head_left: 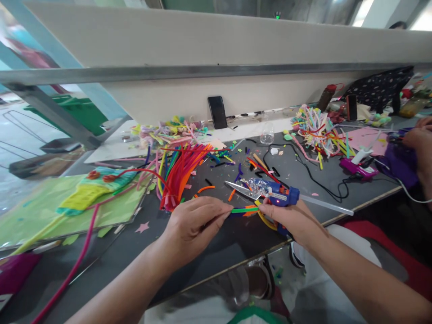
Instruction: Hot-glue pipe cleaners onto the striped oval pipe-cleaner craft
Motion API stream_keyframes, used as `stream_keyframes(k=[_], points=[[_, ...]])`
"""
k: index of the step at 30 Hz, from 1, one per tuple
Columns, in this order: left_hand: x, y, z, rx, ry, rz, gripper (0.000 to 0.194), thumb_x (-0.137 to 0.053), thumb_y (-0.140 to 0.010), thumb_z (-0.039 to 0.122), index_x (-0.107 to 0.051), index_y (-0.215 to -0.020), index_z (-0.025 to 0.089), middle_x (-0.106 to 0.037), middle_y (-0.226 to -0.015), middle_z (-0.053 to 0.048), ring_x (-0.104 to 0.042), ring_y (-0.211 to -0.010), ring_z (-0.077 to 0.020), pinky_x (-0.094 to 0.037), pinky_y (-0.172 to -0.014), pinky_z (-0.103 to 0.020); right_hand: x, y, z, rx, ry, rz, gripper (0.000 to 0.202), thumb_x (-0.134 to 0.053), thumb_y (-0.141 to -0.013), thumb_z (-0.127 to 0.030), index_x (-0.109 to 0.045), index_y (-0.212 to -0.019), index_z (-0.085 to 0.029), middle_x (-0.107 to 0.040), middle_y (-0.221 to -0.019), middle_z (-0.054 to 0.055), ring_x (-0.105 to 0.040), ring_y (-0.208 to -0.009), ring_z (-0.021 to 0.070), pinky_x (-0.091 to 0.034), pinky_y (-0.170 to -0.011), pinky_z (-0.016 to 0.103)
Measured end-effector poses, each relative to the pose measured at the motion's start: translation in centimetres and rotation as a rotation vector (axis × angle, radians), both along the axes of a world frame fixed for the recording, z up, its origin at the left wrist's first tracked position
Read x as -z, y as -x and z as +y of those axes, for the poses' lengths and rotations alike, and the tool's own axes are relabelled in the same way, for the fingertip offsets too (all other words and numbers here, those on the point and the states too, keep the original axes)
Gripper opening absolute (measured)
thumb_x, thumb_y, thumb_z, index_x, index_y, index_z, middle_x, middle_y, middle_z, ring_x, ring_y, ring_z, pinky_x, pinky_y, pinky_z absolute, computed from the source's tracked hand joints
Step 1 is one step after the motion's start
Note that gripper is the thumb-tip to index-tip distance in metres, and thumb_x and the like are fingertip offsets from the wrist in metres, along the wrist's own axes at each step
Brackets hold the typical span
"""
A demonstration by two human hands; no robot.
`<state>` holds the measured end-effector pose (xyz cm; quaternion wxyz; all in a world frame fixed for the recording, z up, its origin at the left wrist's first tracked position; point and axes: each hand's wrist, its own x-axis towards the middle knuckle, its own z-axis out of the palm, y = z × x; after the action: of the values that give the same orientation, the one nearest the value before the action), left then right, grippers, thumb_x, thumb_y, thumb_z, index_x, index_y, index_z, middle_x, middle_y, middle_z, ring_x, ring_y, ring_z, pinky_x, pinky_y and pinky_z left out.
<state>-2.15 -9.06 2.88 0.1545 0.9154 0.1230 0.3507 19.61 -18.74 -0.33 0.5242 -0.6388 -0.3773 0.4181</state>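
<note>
Between my two hands stretches a short strip of pipe cleaners, green beside blue and orange. My left hand pinches its left end; my right hand pinches the right end between thumb and fingers. Just behind my right hand lies a blue hot glue gun with a clear glue stick poking out of its back. Scissors rest with blades pointing left beside the gun's nozzle. A bundle of colourful pipe cleaners, mostly red and orange, lies beyond my left hand.
At left, a green sheet carries a yellow and teal pipe-cleaner piece. A phone leans against the back panel. A black cable crosses the table toward a magenta glue gun. Another person's hand is at far right.
</note>
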Motion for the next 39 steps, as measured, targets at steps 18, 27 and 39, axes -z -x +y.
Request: stream_keyframes(k=[18,27,39], points=[[-0.2,-0.2,-0.3,-0.035,0.012,-0.001,0.013,-0.06,-0.083,0.011,-0.069,-0.092,0.014,-0.072,-0.085,-0.006,-0.068,-0.076,-0.0125,-0.054,-0.07,-0.018,0.2,0.6,0.9,-0.001,0.017,0.082,0.023,-0.074,-0.065,-0.039,-0.062,-0.071,-0.02,-0.056,-0.058,-0.004,-0.048,-0.051,0.0119,-0.036,-0.049,0.025],[-0.1,-0.3,0.2,-0.062,0.065,0.008,0.013,-0.059,-0.084,0.013,-0.069,-0.093,0.015,-0.071,-0.087,-0.006,-0.067,-0.075,-0.012,-0.052,-0.067,-0.018,1.5,0.9,1.8,0.01,-0.065,0.3,0.024,-0.076,-0.064,-0.036,-0.063,-0.073,-0.018,-0.058,-0.059,-0.004,-0.048,-0.048,0.0098,-0.037,-0.047,0.024],[-0.3,-0.8,1.5,-0.173,0.237,0.042,0.017,-0.057,-0.086,0.023,-0.071,-0.092,0.016,-0.072,-0.087,-0.006,-0.066,-0.077,-0.014,-0.051,-0.068,-0.021,0.4,1.8,3.2,0.076,-0.021,0.474,0.024,-0.078,-0.062,-0.031,-0.064,-0.074,-0.016,-0.06,-0.052,-0.003,-0.054,-0.046,0.0099,-0.037,-0.039,0.019]])
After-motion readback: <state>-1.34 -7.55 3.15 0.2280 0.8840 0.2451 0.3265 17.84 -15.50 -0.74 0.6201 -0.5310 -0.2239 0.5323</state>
